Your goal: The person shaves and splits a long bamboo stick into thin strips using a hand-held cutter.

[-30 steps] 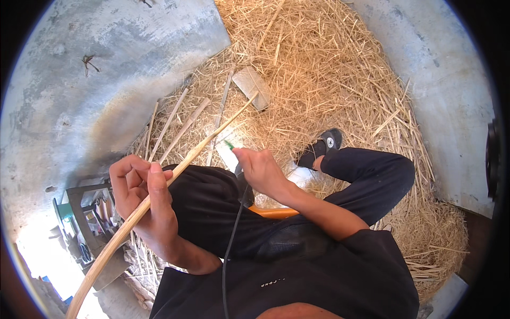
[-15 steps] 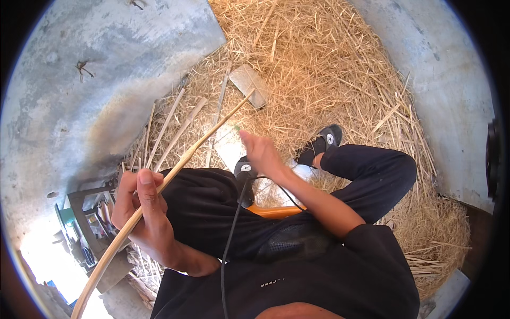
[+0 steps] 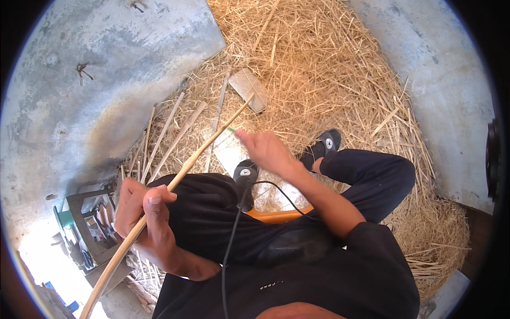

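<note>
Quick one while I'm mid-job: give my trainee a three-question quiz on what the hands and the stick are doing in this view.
1. True or false: the left hand is closed around the long pale stick.
2. Which is nearest the stick's far tip? A) the flat grey block on the straw; B) the black shoe; C) the bare concrete floor.
3. Fill in: the right hand is open and holds ____.

Key: 1 true; 2 A; 3 nothing.

Left hand (image 3: 144,215) gripping long bamboo stick (image 3: 175,183), right hand (image 3: 267,150) above straw (image 3: 329,80)
</note>
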Available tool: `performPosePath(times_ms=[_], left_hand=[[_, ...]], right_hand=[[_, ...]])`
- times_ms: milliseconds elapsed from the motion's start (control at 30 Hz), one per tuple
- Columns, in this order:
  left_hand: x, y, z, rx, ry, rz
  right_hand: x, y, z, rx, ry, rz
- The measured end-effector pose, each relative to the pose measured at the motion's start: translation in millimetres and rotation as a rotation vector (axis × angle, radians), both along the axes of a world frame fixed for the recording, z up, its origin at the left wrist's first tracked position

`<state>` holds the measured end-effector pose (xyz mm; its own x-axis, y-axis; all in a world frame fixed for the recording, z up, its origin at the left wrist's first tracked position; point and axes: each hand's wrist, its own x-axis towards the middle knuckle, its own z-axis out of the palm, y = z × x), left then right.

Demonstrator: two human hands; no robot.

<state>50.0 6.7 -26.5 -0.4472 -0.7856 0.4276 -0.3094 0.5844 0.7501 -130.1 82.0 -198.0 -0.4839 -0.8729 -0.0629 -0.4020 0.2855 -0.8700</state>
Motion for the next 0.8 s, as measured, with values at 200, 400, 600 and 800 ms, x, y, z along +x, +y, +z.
performPosePath(times_ms=[200, 400, 600, 800], left_hand=[[2.4, 1.0, 0.7, 0.104, 0.029, 0.067], [-1.6, 1.3, 4.6, 0.132, 0.039, 0.069], [-4.8, 3.4, 4.7, 0.136, 0.106, 0.058], [-0.8, 2.7, 7.4, 0.078, 0.015, 0.01]], right_hand=[[-17.9, -8.7, -30.4, 0.081, 0.088, -0.032], [-17.9, -7.2, -12.2, 0.155, 0.21, -0.042], [6.5, 0.9, 4.9, -0.007, 0.157, -0.039], [-10.7, 7.4, -10.4, 0.329, 0.134, -0.073]])
